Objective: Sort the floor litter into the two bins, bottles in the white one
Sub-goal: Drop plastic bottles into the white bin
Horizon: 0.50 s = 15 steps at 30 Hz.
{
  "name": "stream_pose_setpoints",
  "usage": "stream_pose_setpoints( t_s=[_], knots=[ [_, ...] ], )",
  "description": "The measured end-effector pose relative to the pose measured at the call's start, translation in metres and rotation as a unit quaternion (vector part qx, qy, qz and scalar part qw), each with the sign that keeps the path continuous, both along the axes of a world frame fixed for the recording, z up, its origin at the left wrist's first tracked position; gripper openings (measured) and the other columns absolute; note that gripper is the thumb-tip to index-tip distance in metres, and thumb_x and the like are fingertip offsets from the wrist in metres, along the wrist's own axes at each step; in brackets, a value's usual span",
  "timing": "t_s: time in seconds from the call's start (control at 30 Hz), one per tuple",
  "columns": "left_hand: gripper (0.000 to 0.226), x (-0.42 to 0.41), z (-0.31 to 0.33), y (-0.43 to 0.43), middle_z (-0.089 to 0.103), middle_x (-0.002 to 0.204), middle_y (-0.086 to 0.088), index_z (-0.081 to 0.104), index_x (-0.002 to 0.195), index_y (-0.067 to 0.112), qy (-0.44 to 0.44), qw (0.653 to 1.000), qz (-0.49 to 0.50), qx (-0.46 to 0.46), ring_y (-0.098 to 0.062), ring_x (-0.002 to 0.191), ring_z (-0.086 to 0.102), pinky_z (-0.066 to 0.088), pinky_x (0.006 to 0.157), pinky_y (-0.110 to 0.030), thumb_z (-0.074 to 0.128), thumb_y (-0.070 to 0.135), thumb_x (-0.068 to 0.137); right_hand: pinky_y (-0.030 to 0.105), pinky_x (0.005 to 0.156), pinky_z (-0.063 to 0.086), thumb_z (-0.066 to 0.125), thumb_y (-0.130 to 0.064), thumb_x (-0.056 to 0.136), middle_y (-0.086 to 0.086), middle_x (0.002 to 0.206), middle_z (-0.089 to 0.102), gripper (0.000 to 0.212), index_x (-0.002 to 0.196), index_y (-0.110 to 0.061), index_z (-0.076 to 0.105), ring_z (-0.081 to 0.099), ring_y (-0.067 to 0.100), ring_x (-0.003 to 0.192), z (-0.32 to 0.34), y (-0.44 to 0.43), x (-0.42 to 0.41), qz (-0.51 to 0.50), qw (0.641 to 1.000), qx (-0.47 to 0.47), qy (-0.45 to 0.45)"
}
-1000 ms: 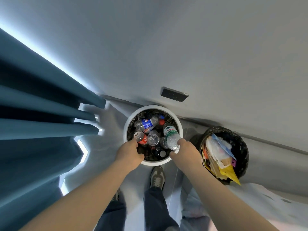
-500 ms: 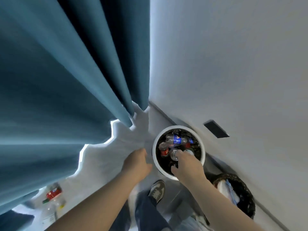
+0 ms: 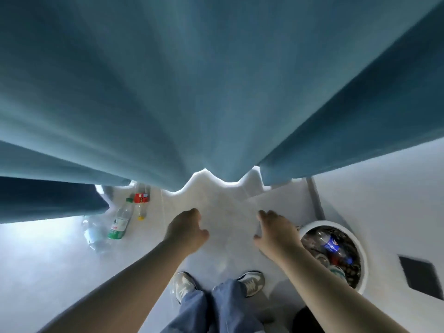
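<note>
The white bin (image 3: 360,246) stands at the lower right, filled with several plastic bottles, one with a blue label (image 3: 332,245). My right hand (image 3: 274,230) hovers just left of its rim, fingers spread and empty. My left hand (image 3: 187,228) hangs over bare floor at the centre, loosely curled and holding nothing. On the floor to the left lie a clear bottle with a green cap and label (image 3: 121,218), a bottle with a red label and yellow cap (image 3: 141,204), and a crumpled clear bottle (image 3: 92,233). The black bin (image 3: 305,319) shows only as a dark edge at the bottom.
Teal curtains (image 3: 192,92) hang across the whole upper view, their hems just above the floor. A grey wall with a dark outlet plate (image 3: 419,273) runs along the right. My shoes (image 3: 183,286) and jeans stand at the bottom centre.
The view has swung left from the bins toward the curtain and floor bottles. My right hand let go of the green-label bottle into the white bin and pulled out empty. Both hands moved left.
</note>
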<state>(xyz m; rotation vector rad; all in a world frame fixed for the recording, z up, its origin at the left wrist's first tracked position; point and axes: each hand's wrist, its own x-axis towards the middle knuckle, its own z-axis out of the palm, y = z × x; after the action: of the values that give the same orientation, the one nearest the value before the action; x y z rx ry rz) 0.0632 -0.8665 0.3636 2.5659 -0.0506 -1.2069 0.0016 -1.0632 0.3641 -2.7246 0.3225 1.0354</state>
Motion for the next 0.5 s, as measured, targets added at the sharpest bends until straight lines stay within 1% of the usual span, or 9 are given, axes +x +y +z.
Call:
stream_pose_setpoints(
  t_s=[0.1,0.17,0.27,0.37,0.5],
  knots=[
    [0.043,0.005,0.003,0.065,0.062,0.119,0.000,0.054,0.122,0.016,-0.003,0.999,0.053,0.010,-0.017,0.104,0.060,0.052,0.085,-0.024,0.065,0.031,0.084,0.034,0.090,0.047,0.057,-0.035,0.090,0.009,0.124,0.054,0.046,0.128,-0.013,0.044,0.056,0.028,0.114,0.000,0.063,0.031,0.066,0.998,0.004,-0.004],
    [0.043,0.006,0.001,0.104,0.063,0.120,0.001,0.055,0.124,0.016,-0.009,0.996,0.092,0.016,-0.017,0.105,0.061,0.053,0.086,-0.024,0.067,0.029,0.084,0.034,0.089,0.047,0.057,-0.034,0.090,0.009,0.124,0.054,0.046,0.129,-0.013,0.044,0.057,0.028,0.113,-0.005,0.104,0.051,0.105,0.994,0.010,-0.009],
    [0.041,-0.002,-0.009,0.155,0.063,0.118,0.000,0.056,0.122,0.015,-0.001,0.988,0.151,0.023,-0.016,0.102,0.062,0.053,0.083,-0.022,0.067,0.027,0.085,0.033,0.085,0.047,0.057,-0.033,0.089,0.008,0.120,0.055,0.041,0.124,-0.013,0.046,0.058,0.028,0.110,-0.016,0.163,0.067,0.162,0.986,0.028,-0.009],
    [0.041,-0.009,-0.020,0.193,0.063,0.118,0.000,0.056,0.124,0.014,0.009,0.974,0.227,0.023,-0.016,0.101,0.062,0.052,0.077,-0.021,0.068,0.024,0.085,0.031,0.082,0.046,0.058,-0.033,0.089,0.008,0.117,0.057,0.037,0.118,-0.012,0.048,0.059,0.028,0.107,-0.025,0.209,0.081,0.230,0.972,0.039,-0.010],
    [0.043,-0.021,-0.035,0.229,0.063,0.120,-0.002,0.055,0.126,0.014,0.025,0.945,0.326,0.020,-0.016,0.098,0.060,0.051,0.075,-0.021,0.066,0.021,0.086,0.030,0.083,0.047,0.058,-0.035,0.091,0.009,0.118,0.058,0.039,0.120,-0.011,0.048,0.060,0.028,0.106,-0.039,0.260,0.095,0.322,0.946,0.050,-0.001]
  ],
)
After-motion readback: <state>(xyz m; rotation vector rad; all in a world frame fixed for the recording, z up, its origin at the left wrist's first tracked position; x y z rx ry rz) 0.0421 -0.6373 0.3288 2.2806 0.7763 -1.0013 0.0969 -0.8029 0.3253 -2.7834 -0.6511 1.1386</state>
